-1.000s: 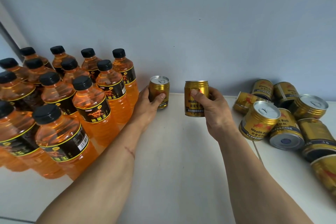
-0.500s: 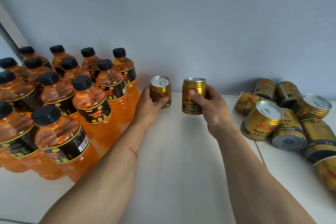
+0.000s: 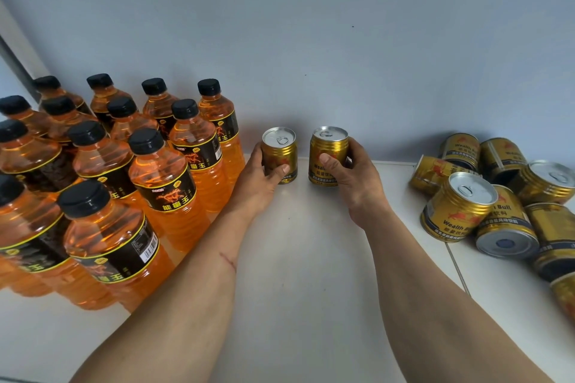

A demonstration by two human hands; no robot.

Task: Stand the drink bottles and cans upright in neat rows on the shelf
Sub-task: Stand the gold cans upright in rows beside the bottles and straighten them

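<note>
- Left hand (image 3: 259, 179) wrapped around a gold can (image 3: 279, 155), upright by the back wall beside the orange bottles (image 3: 161, 177), likely starting a can row.
- Right hand (image 3: 354, 177) clamped on a second can (image 3: 327, 155), upright, close to the first with a gap between; base contact with the white shelf (image 3: 305, 258) unclear.
- Bottles already upright in rows at left.
- Loose cans (image 3: 485, 196) heaped at right, several on their sides, awaiting sorting.
- Compared with a second ago: right-hand can brought nearer the left one, further toward the wall.
</note>
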